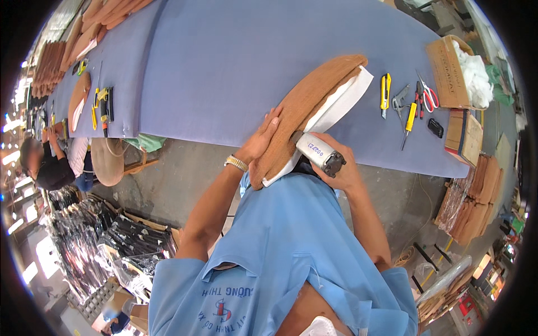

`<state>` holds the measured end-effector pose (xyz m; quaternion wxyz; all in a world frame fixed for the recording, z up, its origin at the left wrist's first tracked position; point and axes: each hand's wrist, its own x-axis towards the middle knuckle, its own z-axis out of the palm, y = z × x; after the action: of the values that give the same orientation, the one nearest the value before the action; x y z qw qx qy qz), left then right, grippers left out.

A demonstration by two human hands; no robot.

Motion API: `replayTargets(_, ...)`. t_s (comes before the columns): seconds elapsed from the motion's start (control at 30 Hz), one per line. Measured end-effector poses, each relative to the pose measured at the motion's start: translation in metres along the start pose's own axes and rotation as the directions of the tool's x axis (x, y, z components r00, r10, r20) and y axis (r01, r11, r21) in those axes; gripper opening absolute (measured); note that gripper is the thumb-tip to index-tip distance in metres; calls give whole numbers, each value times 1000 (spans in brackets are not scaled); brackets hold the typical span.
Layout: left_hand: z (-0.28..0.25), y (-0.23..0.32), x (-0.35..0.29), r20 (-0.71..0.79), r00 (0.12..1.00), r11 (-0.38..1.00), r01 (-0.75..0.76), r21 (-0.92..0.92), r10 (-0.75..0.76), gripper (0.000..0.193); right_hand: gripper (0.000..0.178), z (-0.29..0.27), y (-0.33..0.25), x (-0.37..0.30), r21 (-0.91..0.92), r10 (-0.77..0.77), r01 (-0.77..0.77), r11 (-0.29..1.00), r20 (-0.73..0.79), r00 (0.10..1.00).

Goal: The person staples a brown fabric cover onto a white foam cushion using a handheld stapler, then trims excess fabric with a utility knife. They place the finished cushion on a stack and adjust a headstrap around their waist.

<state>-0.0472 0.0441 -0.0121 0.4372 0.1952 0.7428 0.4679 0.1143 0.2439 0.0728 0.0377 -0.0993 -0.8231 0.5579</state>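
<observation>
A long curved cushion (305,101), covered in brown fabric with a white underside, rests tilted across the table's near edge, its lower end against my body. My left hand (260,139), with a gold watch on the wrist, holds the cushion by its brown side, fingers pressed along the fabric. In my right hand (346,162) is an air stapler (317,151) with a pale cylindrical body and black end cap. The stapler's far end meets the cushion near its middle; its nose and handle are mostly hidden.
On the blue-grey table (224,61) at right lie a yellow utility knife (385,92), a yellow-handled screwdriver (411,119), red-handled scissors (430,98) and a black object (435,128). A cardboard box (448,73) holds white stuffing. A person (53,165) works at far left, near brown cushions (47,67).
</observation>
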Motion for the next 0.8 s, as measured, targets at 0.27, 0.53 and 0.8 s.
replayTargets(0.27,-10,22,-28,56,967,959,-254,124,249,79,63,4,-6,19,-20,-5,5,1000,8,1000)
replayTargets(0.53,-5,31,-48,-87,953,856,-220,467,292,87,63,23,-8,3,-30,42,-43,999,-51,998)
replayTargets(0.8,-4,37,-48,-92,963,841,-173,514,254,89,71,38,-8,-11,-27,28,-31,999,-99,995)
